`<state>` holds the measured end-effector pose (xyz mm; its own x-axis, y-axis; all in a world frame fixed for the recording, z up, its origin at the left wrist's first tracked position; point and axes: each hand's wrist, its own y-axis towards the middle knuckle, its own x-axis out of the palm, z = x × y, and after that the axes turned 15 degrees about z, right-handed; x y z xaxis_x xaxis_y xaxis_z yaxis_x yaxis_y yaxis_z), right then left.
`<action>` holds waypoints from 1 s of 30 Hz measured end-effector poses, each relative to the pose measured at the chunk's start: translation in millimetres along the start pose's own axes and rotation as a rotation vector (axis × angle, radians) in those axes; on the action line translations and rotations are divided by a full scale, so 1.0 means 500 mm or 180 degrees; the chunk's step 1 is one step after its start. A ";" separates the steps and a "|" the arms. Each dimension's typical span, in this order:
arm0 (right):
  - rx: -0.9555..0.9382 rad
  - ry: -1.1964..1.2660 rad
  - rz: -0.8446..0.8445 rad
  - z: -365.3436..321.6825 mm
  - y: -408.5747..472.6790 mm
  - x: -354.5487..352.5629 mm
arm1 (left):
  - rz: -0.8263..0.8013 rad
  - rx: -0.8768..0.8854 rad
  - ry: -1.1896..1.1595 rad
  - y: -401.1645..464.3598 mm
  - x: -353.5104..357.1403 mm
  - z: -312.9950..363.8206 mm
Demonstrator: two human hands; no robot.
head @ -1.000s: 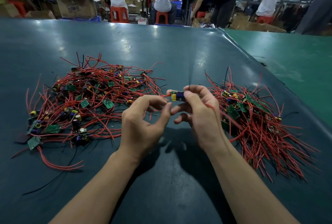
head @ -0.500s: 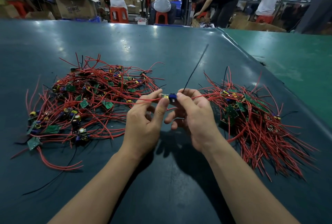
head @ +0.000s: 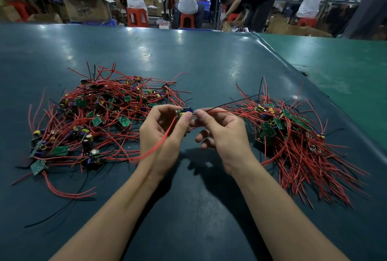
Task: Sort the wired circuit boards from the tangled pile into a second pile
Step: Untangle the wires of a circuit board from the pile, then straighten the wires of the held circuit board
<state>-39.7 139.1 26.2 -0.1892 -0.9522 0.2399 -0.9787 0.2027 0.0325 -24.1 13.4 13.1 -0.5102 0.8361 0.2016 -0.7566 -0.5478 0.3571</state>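
Between the tangled pile (head: 100,122) and second pile (head: 293,135), our left hand (head: 163,135) pinches a small green wired circuit board (head: 184,111), right hand (head: 222,133) pinches its thin red and black wires (head: 211,110); trailing leads may snag either pile.

A dark teal bench (head: 188,62) carries two heaps of boards with red and black wires: a tangled pile (head: 100,122) on the left and a second pile (head: 293,135) on the right, well apart.
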 end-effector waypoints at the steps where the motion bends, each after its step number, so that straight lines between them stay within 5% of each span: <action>1: -0.0008 -0.0004 -0.0011 0.000 -0.001 0.001 | 0.0008 -0.0144 -0.0075 0.004 -0.001 -0.001; 7: 0.0017 0.0083 0.0265 0.002 0.001 0.006 | -0.0131 -0.0669 -0.0577 0.012 0.000 -0.008; 23: -0.0202 0.1149 0.1631 -0.027 0.049 -0.045 | 0.0652 -0.1321 -0.1478 0.050 -0.017 0.004; 27: -0.0812 0.0757 0.1714 -0.032 0.044 -0.044 | 0.0912 -0.1036 -0.1514 0.071 -0.034 0.003; 30: -0.1813 -0.0107 0.1338 -0.010 0.008 -0.007 | 0.0785 -0.0306 -0.0712 0.045 -0.021 -0.004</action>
<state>-42.4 144.3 30.2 -0.5532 -0.7718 0.3136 -0.6302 0.6339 0.4484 -36.7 -7.8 17.3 -0.5883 0.6581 0.4698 -0.6621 -0.7256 0.1873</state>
